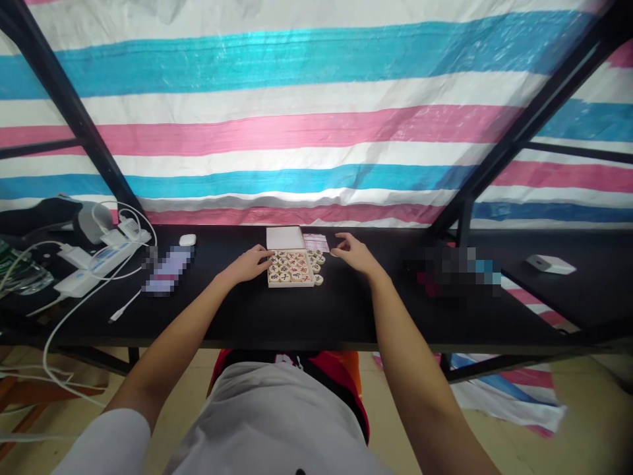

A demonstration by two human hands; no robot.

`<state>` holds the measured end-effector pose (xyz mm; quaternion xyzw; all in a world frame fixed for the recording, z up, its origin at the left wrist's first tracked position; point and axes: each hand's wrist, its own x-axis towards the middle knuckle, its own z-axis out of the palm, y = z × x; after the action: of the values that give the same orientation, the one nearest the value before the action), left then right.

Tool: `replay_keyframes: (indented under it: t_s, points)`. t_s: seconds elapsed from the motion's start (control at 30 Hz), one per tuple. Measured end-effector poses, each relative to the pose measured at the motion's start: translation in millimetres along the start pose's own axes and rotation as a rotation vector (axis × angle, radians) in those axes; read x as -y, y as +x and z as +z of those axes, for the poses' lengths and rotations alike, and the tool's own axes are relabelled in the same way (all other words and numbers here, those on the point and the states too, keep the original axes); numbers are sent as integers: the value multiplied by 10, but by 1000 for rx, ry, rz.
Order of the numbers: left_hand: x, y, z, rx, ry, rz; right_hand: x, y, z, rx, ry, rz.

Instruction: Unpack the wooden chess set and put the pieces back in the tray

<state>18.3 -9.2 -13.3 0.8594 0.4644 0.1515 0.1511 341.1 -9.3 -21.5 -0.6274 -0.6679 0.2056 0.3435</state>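
Observation:
A shallow white box (291, 285) of round Chinese chess pieces (283, 269) lies on the black desk, its pieces in rows with red and dark characters. My left hand (250, 264) is at the box's left side, fingertips and thumb on its edge. Behind the box stands its white lid (284, 239), tilted up. Several loose pieces (318, 269) lie along the box's right side. Just right of them, my right hand (355, 254) hovers with thumb and index finger apart and nothing visible between them. A pink-and-white printed sheet (316, 243) lies behind the loose pieces.
On the left are a phone (169, 270), a white earbud case (188, 240), a cable plug (117, 316) and a power strip (99, 267) with tangled cords. A blurred dark object (445, 274) and a white charger (550, 264) are on the right. Black frame bars slant up both sides.

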Motion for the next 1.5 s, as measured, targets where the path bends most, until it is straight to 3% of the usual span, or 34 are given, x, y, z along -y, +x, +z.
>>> replay_keyframes:
  t_s: [0.1, 0.2, 0.3, 0.7, 1.27, 1.5]
  points:
    - [-8, -2, -6, 1, -1, 0, -208, 30, -94, 157, -57, 142]
    - [-6, -4, -4, 2, -1, -1, -244, 36, -64, 354, 51, 107]
    - [5, -4, 3, -3, -4, -2, -211, 42, 11, 436, 172, 58]
    - [-23, -20, -18, 3, 6, 0, -210, 45, 50, 416, 199, 105]
    - [-7, -19, -6, 2, 13, -5, -105, 16, 62, 466, 189, 60]
    - [-18, -16, -14, 14, 26, -12, -182, 61, 111, 333, 96, 9]
